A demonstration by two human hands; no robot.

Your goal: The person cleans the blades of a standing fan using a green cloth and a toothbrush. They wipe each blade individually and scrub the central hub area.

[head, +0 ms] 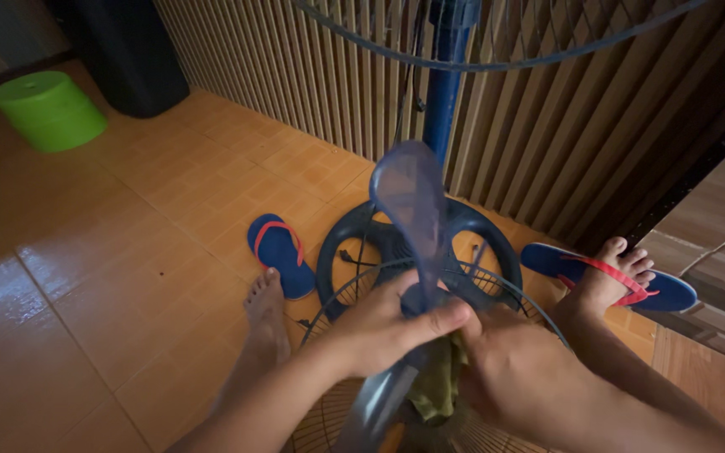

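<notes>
My left hand [388, 327] grips the hub of a translucent blue fan blade [413, 201], which stands upright in front of me. My right hand [513, 369] presses an olive-green cloth [440, 386] against the blade's lower part. Both hands meet at the blade's middle. Below them lies a round wire fan guard [333, 419] on the floor. The fan's blue pole [445, 92] rises behind, from a dark round base [341, 252].
A blue sandal with red straps [279, 252] lies by my bare left foot [266, 319]. My right foot [610, 281] rests on the other sandal [673, 289]. A green stool [48, 109] stands far left. A slatted wall [312, 75] runs behind; orange tiled floor [111, 252].
</notes>
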